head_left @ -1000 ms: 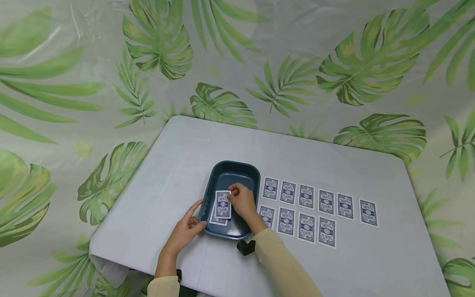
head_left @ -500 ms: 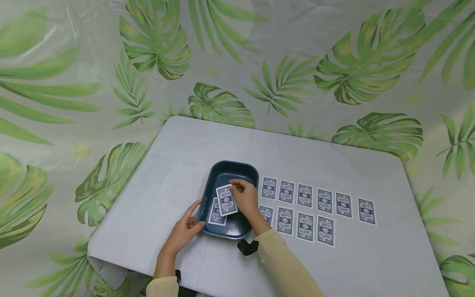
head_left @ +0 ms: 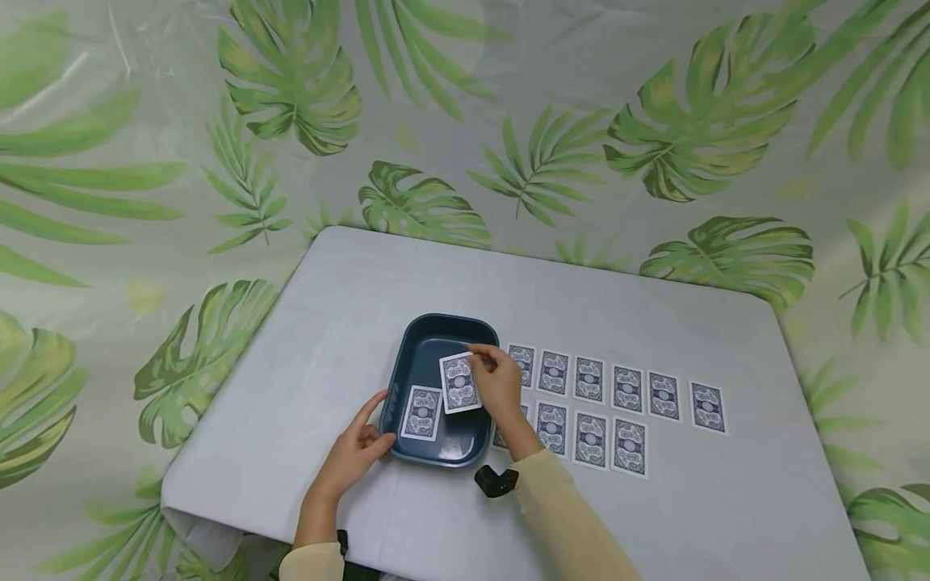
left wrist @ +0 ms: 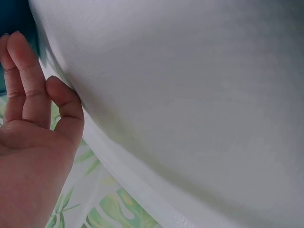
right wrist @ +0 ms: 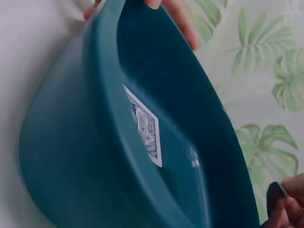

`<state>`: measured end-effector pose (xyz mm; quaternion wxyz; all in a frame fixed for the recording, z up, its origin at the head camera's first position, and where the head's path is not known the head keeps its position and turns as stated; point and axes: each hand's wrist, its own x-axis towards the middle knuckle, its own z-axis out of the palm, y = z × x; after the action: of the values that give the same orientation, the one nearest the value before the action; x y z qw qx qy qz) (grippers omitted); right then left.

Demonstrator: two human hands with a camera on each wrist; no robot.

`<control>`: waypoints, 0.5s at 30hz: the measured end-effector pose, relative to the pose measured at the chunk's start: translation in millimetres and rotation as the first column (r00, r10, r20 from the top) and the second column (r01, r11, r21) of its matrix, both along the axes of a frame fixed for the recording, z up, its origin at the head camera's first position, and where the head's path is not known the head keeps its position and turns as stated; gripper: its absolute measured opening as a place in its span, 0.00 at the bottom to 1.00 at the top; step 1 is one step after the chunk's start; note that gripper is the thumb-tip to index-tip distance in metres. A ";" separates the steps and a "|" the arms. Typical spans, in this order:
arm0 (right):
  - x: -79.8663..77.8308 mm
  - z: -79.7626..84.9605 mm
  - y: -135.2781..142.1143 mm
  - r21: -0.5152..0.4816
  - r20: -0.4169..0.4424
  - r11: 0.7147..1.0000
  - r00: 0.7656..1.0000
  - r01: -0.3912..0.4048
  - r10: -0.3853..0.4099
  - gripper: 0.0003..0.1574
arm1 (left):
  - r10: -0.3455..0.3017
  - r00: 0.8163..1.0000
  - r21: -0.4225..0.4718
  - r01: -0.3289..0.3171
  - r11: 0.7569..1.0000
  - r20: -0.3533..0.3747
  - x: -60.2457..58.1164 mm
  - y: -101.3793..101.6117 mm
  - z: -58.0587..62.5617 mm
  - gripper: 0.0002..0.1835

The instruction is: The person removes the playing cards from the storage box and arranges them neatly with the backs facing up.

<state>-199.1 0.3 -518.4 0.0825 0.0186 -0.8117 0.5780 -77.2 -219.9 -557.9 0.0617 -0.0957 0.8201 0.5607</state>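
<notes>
My right hand (head_left: 500, 389) pinches a blue-backed playing card (head_left: 458, 384) by its right side, above the dark teal tray (head_left: 429, 351). Under that card, to the left, another playing card (head_left: 421, 413) lies back up on the tray floor. My left hand (head_left: 349, 458) rests against the tray's near left side, index finger and thumb touching the rim with the other fingers loosely bent. In the left wrist view the fingers (left wrist: 28, 71) look relaxed. The right wrist view shows the tray wall (right wrist: 61, 142) and, at the right edge, my right fingertips (right wrist: 297, 190) pinching.
Two rows of playing cards (head_left: 588, 379), all back up, lie to the right of the tray on a white-covered table (head_left: 349, 307). My right forearm covers part of the near row. A leaf-patterned sheet (head_left: 538, 169) hangs behind the table.
My right hand has lifted the upper card off the lower one and carried it rightward, so the lower card shows fully. My left hand stays at the tray's side.
</notes>
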 end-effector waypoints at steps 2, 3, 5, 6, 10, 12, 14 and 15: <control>-0.1 0.2 3.3 -0.017 0.006 1.000 1.000 0.019 -0.019 0.09 | 0.001 1.000 0.005 -0.001 1.000 -0.002 -0.1 0.4 0.5 0.38; -0.2 -0.1 5.1 -0.025 0.003 0.999 1.000 0.031 -0.031 0.09 | 0.001 1.000 0.003 -0.001 1.000 -0.002 -0.1 0.5 0.7 0.38; -0.6 -0.4 9.5 -0.042 -0.001 0.998 0.998 0.056 -0.056 0.08 | 0.001 1.000 0.000 -0.001 1.000 -0.001 0.0 1.2 1.2 0.39; -0.7 -0.5 12.0 -0.049 -0.004 0.997 0.998 0.067 -0.068 0.08 | 0.000 1.000 -0.002 0.000 1.000 -0.001 0.1 1.4 1.3 0.38; -2.0 -3.0 22.1 -0.085 0.000 0.991 0.994 0.104 -0.105 0.08 | 0.002 1.000 -0.011 -0.002 1.000 0.001 0.5 1.8 0.9 0.38; -2.5 -3.7 27.7 -0.097 0.010 0.988 0.993 0.119 -0.119 0.09 | 0.004 1.000 -0.016 -0.004 1.000 0.002 0.4 1.9 0.8 0.38; -3.1 -5.2 33.8 -0.096 0.014 0.987 0.992 0.129 -0.128 0.09 | 0.006 1.000 -0.019 -0.006 1.000 0.001 0.1 2.1 0.6 0.39; -3.2 -5.8 37.1 -0.095 0.016 0.986 0.990 0.139 -0.138 0.09 | 0.007 1.000 -0.020 -0.007 1.000 0.002 -0.2 2.3 0.7 0.39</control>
<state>-202.4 37.4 -524.2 0.1194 -0.0447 -0.7825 0.6094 -77.4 -217.6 -557.3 0.0596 -0.0996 0.8252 0.5528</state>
